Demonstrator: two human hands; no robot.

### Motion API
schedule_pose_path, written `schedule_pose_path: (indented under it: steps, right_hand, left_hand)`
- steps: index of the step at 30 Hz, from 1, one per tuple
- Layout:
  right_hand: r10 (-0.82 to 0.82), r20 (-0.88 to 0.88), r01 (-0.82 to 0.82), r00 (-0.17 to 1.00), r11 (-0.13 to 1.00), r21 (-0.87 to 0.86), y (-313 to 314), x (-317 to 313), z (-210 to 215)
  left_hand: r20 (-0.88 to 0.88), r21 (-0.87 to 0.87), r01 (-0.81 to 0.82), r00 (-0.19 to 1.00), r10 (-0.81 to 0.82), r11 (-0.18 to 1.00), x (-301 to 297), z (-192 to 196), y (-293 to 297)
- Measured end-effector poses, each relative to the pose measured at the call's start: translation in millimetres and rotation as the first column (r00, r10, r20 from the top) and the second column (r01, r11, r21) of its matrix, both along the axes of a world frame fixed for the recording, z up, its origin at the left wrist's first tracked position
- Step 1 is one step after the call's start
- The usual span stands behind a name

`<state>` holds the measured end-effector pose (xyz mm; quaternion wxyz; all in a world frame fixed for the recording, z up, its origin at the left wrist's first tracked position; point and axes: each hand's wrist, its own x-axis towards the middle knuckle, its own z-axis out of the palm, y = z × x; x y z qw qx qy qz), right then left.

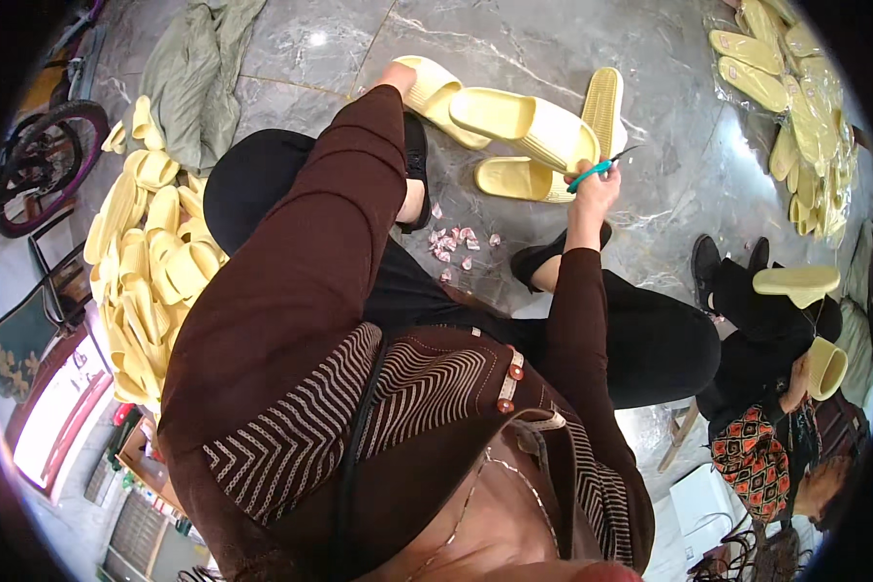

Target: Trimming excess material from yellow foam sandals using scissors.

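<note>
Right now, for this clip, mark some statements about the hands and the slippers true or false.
1. The right hand holds teal-handled scissors. True.
2. The left hand rests on a red rubber boot. False: it is at a pale yellow foam slipper.
3. A heap of pale yellow slippers lies on the person's left. True.
4. The grey marble floor is carpeted. False: it is polished stone.
5. Small pink scraps lie between the feet. True.

A pale yellow slipper (529,126) lies sideways, strap facing up-left, just left of the right grip (594,189). Teal-handled scissors (601,167) sit in that grip, dark blades pointing up-right beyond the slipper's heel.
</note>
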<state>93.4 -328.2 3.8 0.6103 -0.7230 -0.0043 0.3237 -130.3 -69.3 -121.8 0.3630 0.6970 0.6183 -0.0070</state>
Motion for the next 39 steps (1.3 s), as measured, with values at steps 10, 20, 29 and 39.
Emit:
schedule_pose_path:
  steps: [10, 20, 29, 39]
  right_hand:
    - [-0.153, 0.076, 0.134, 0.985, 0.969, 0.209, -6.7, 13.3, 6.6]
    - [-0.149, 0.043, 0.099, 0.988, 0.819, 0.566, -9.7, 35.8, 66.0]
    - [-0.004, 0.122, -0.081, 0.992, 0.728, 0.681, -19.1, 43.7, 116.0]
    - [0.176, 0.312, -0.32, 0.934, 0.801, 0.507, -15.7, 35.3, 122.1]
  left_hand:
    - [0.504, -0.326, -0.061, 0.833, 0.228, 0.943, 56.7, 84.2, -20.7]
    - [0.149, 0.842, 0.077, 0.918, -0.367, 0.534, 71.3, 211.5, -36.9]
    - [0.772, -0.275, 0.14, 0.622, 0.131, 0.951, 42.1, 309.8, -48.9]
    - [0.755, -0.209, 0.241, 0.655, 0.0, 0.948, 28.0, 308.3, -70.4]
